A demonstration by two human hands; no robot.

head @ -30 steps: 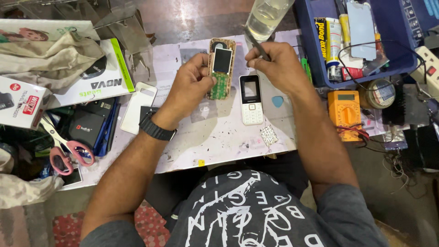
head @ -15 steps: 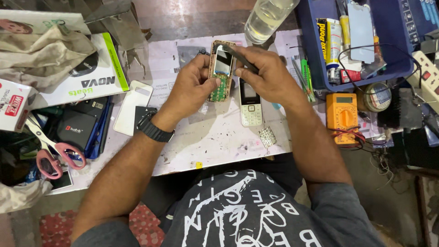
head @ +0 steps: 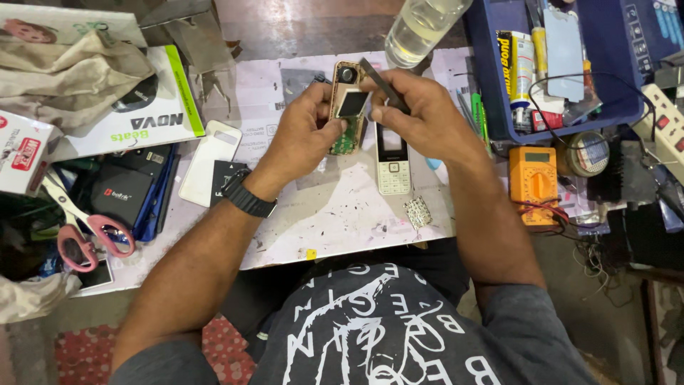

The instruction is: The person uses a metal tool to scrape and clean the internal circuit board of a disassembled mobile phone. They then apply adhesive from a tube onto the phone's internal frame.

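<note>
An opened mobile phone (head: 348,107), its circuit board and small screen exposed, is gripped in the left hand (head: 305,135) above the surface (head: 335,214). Its long axis is held nearly upright in the view, the camera end pointed away from the person. A pair of dark tweezers (head: 381,82) is pinched in the closed right hand (head: 420,114), the tips slanted up and to the left above the phone's top edge. A white keypad phone front (head: 392,160) is seen lying flat just below the right hand. An orange multimeter (head: 534,178) is placed well to the right of that hand.
</note>
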